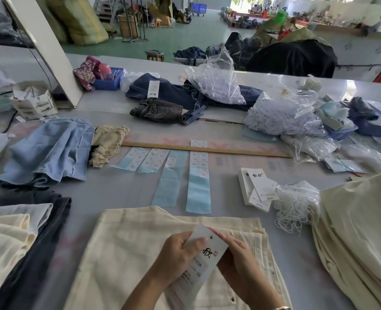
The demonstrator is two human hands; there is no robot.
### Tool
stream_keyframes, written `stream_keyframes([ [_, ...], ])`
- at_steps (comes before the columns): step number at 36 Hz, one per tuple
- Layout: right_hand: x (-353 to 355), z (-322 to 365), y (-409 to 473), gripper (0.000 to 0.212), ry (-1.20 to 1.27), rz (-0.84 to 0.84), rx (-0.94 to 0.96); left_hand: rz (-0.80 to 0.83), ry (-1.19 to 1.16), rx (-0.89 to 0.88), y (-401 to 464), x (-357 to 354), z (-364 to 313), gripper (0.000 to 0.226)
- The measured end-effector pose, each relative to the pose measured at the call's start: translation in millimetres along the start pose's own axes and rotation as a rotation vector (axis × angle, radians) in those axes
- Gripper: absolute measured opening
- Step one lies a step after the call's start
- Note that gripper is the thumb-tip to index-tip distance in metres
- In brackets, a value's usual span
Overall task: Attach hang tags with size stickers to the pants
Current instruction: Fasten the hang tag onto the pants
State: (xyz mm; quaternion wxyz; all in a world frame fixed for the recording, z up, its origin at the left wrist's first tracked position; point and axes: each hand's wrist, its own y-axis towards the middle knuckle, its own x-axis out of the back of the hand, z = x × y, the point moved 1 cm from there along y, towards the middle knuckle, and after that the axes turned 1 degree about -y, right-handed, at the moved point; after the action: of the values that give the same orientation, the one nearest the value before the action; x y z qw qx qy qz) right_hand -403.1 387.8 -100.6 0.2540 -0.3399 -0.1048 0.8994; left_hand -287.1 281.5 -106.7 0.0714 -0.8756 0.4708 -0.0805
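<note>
White hang tag (204, 253) at six o'clock, held over cream pants (126, 253) on the grey bench (118, 193), left hand (176, 258) fingers curled round its left edge, right hand (236, 258) fingers pinching its right edge, blue sticker strips (198, 189) at twelve o'clock, tag stack (256, 186) at two o'clock

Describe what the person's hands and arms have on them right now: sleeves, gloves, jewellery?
Both forearms are bare, with no sleeve in view, and neither the left hand nor the right hand wears a glove. No ring shows on the visible fingers. At the right wrist, a thin rose-gold band, perhaps a bracelet or watch, sits at the frame's bottom edge.
</note>
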Motion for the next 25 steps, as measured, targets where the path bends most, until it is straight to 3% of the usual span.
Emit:
stream_keyframes([
  [8,-2.2,5.7,-3.9,0.025,-0.066,0.024,0.066,0.095,-0.102,0.052,-6.9,1.7,-8.3,0.043],
  [14,-5.2,9.4,-4.6,0.012,-0.393,-0.006,0.209,0.082,-0.166,0.057,-8.9,6.3,-14.0,0.043],
  [17,-2.5,8.8,-5.1,0.02,-0.464,-0.013,0.226,0.078,-0.185,0.049,-9.1,7.7,-15.8,0.041],
  [25,-8.0,13.6,-8.6,0.018,-0.615,0.053,0.296,0.118,-0.211,0.036,-9.2,7.6,-18.3,0.043],
])
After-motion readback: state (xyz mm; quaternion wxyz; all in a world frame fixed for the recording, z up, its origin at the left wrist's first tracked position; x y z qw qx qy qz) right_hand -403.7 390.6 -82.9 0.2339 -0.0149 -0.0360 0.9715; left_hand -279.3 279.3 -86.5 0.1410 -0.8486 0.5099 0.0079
